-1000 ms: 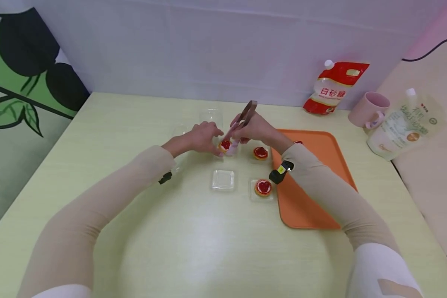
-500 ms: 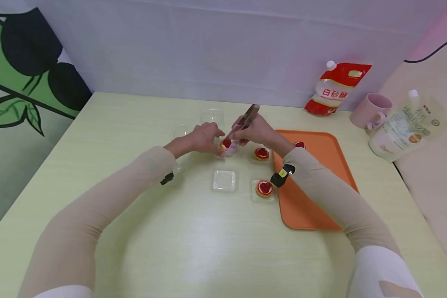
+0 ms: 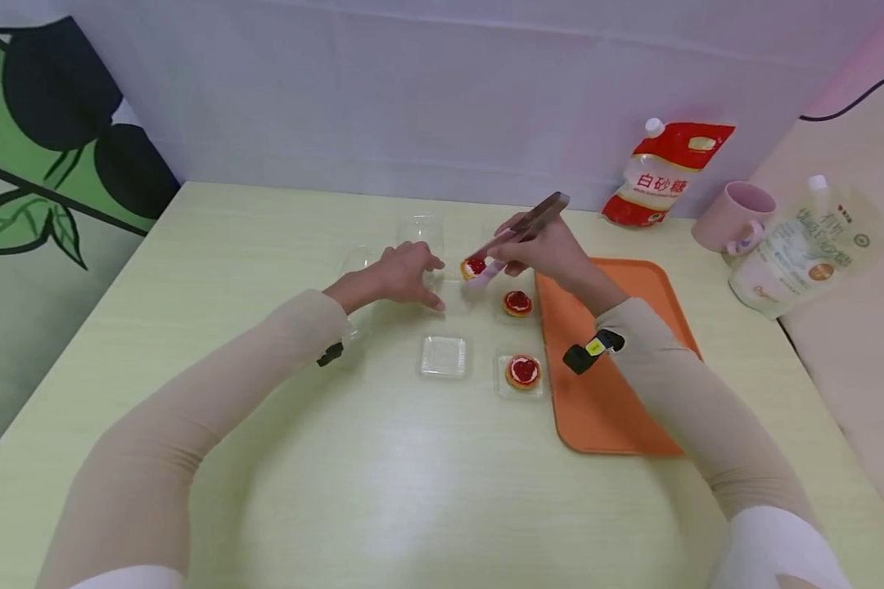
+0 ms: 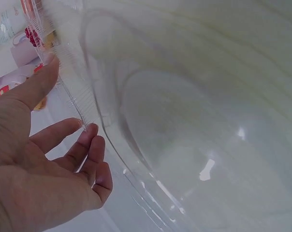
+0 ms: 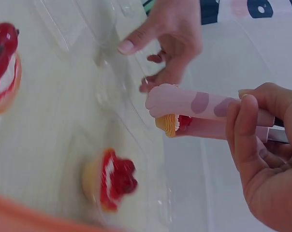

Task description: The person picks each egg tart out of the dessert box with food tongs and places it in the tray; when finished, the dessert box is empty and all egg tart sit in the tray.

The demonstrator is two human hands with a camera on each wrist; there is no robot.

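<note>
In the head view my right hand [image 3: 548,249] grips a pair of pink tongs [image 3: 534,219]. Between the tongs' paw-shaped ends sits a small tart [image 5: 166,124] topped with red fruit and cream. Left of it, my left hand [image 3: 405,274] has thumb and forefinger spread apart, fingertips right at the rim of a clear plastic box [image 3: 453,293]. Nearer to me lies another clear box [image 3: 444,357] with nothing inside. Two more tarts, a far one [image 3: 517,303] and a near one [image 3: 523,372], each rest in a clear box beside the tray.
An orange tray [image 3: 604,409] lies under my right forearm. Behind it stand a red sugar pouch [image 3: 656,180], a pink mug [image 3: 729,219] and a pale pouch [image 3: 796,254]. More clear plastic pieces [image 3: 420,233] sit around and behind my left hand.
My right hand has moved right and slightly away from me, carrying the tongs and tart off from beside my left hand. The left hand has barely moved.
</note>
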